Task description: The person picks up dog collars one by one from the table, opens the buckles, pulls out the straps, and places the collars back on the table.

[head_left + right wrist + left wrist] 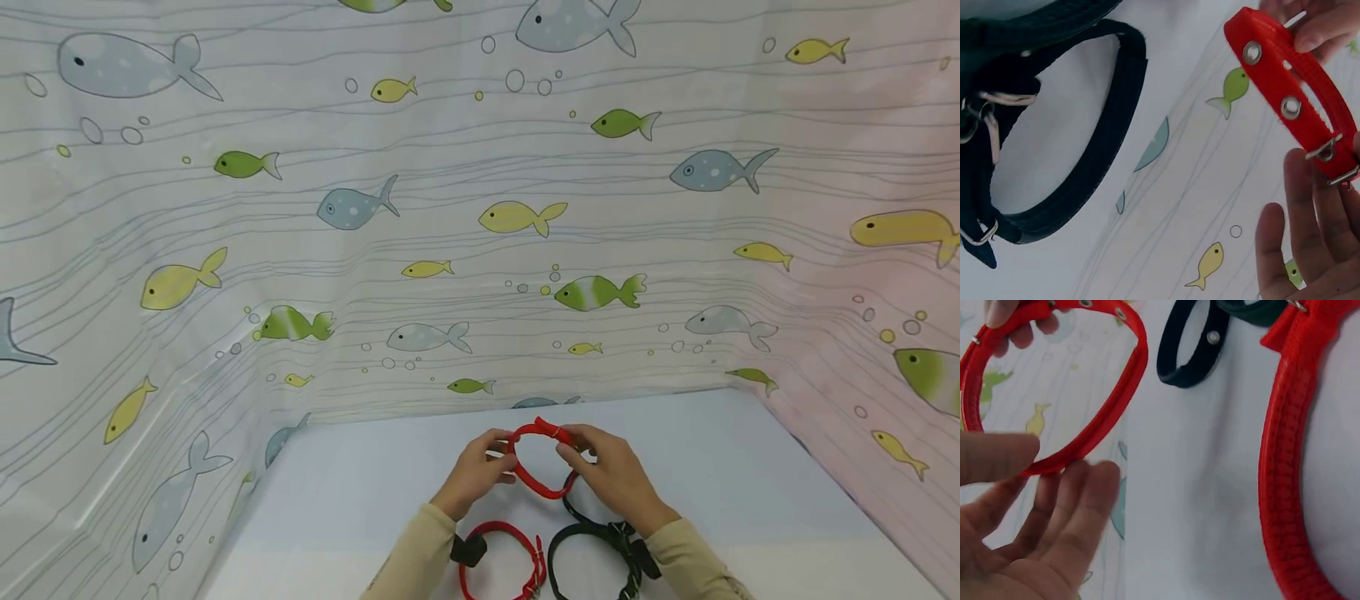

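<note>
Red collar (534, 483) raised above white table (360, 471), loop spread between hands. Left hand (483, 467) pinches one side, thumb against fingers; right hand (613, 471) grips buckle (1325, 151) side. Possible trouble: loose pinch could let strap twist or drop, perhaps onto black collars (555, 552) or second red ring (497, 527) nearer body. Arms (416, 550) angle inward, hands facing across loop.

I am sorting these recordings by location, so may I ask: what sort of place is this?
Probably an indoor tabletop workspace; the wider room is out of view. A fish-print sheet rises behind and beside a white table, where a black collar lies and a red collar is held.
</note>
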Demonstrator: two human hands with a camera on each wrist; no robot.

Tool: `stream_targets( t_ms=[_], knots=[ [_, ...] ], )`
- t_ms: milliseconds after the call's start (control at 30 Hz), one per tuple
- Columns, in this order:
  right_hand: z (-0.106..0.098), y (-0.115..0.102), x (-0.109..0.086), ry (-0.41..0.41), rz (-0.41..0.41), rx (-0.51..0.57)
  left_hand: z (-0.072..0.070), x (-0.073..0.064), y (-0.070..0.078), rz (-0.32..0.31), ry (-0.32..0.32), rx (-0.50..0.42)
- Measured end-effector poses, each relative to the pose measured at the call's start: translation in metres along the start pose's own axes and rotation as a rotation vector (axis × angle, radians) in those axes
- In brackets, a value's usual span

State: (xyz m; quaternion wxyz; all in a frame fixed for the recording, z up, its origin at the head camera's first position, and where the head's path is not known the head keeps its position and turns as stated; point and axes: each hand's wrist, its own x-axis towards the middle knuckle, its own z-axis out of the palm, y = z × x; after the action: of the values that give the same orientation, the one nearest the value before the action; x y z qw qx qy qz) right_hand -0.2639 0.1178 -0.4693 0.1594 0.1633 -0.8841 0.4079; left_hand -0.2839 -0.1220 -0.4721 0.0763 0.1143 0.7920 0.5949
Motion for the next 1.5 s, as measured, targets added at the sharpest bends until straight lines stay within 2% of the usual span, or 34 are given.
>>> stream_targets(
  t_ms=[100,233,367,567,833,1000,1100,1167,1233,1400,1500],
  knots=[
    [-0.001,-0.002,-0.001,0.017,-0.016,0.000,0.000,-0.004,0.001,0.019,-0.026,0.113],
    [-0.004,-0.004,-0.002,-0.006,-0.032,0.020,-0.002,-0.004,0.003,0.091,-0.058,0.223],
    [-0.004,-0.006,-0.003,-0.046,-0.051,0.034,0.001,-0.002,0.008,0.193,-0.087,0.291],
    [-0.002,-0.009,-0.005,-0.105,-0.095,0.050,0.008,-0.005,0.018,0.296,-0.126,0.361],
    [-0.003,-0.010,-0.006,-0.152,-0.152,0.001,0.010,-0.010,0.015,0.475,-0.092,0.483],
    [-0.006,-0.011,-0.007,-0.142,-0.119,0.042,0.009,-0.010,0.010,0.577,-0.049,0.469],
    [-0.007,-0.012,-0.007,-0.143,-0.080,0.121,0.008,-0.008,0.007,0.616,-0.011,0.443],
    [-0.008,-0.013,-0.007,-0.142,-0.078,0.133,0.008,-0.008,0.005,0.633,0.012,0.430],
    [-0.009,-0.015,-0.007,-0.134,-0.121,0.066,0.009,-0.008,0.005,0.645,0.023,0.427],
    [-0.014,-0.019,-0.005,-0.080,-0.295,-0.192,0.011,-0.010,0.007,0.702,0.028,0.493],
    [-0.017,-0.018,-0.002,-0.086,-0.319,-0.167,0.012,-0.011,0.007,0.719,0.051,0.500]
  ],
)
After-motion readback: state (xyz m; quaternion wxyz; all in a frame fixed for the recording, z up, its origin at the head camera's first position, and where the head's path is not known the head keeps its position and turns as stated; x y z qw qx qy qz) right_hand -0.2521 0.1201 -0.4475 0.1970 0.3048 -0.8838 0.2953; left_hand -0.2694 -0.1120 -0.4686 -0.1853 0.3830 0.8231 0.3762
